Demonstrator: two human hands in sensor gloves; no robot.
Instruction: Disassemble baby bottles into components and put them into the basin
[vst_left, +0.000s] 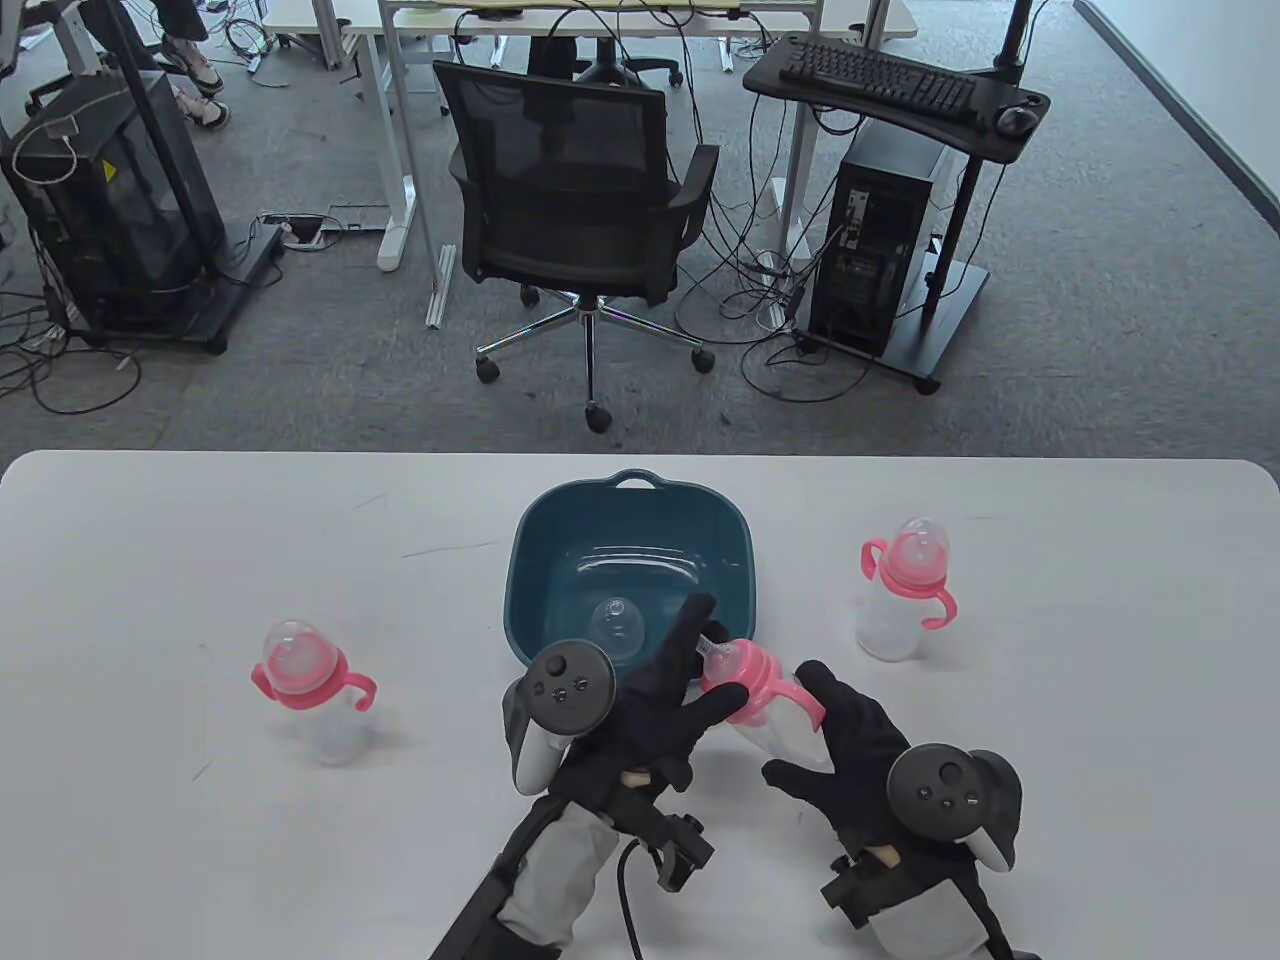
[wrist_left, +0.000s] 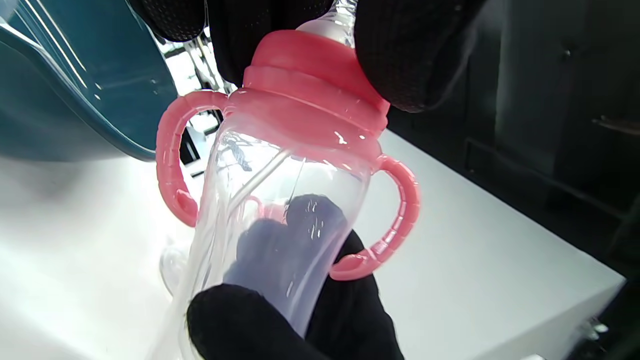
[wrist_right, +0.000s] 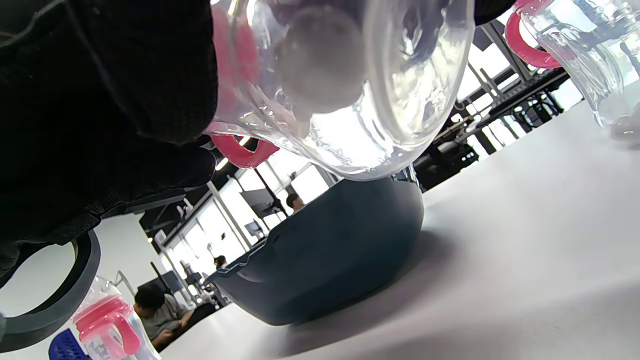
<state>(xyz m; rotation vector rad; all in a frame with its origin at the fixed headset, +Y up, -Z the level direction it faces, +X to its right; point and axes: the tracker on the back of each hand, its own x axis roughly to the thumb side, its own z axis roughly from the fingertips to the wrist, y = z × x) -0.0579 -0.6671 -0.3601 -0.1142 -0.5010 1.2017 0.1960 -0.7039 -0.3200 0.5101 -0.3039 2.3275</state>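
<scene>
My right hand (vst_left: 860, 745) steadied the clear pink-collared baby bottle (wrist_left: 280, 200); my left hand (vst_left: 650, 700) gripped its pink collar (wrist_left: 320, 85), best twisted squarely.

Beyond the white table (vst_left: 200, 560): a black office chair (vst_left: 575, 190), a keyboard (vst_left: 875, 80), a computer tower (vst_left: 880, 250).

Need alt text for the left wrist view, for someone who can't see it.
Two black-gloved hands hold a clear baby bottle tilted above the white table: left fingers grip its pink collar, right fingers hold its body. The teal basin sits at left.
</scene>
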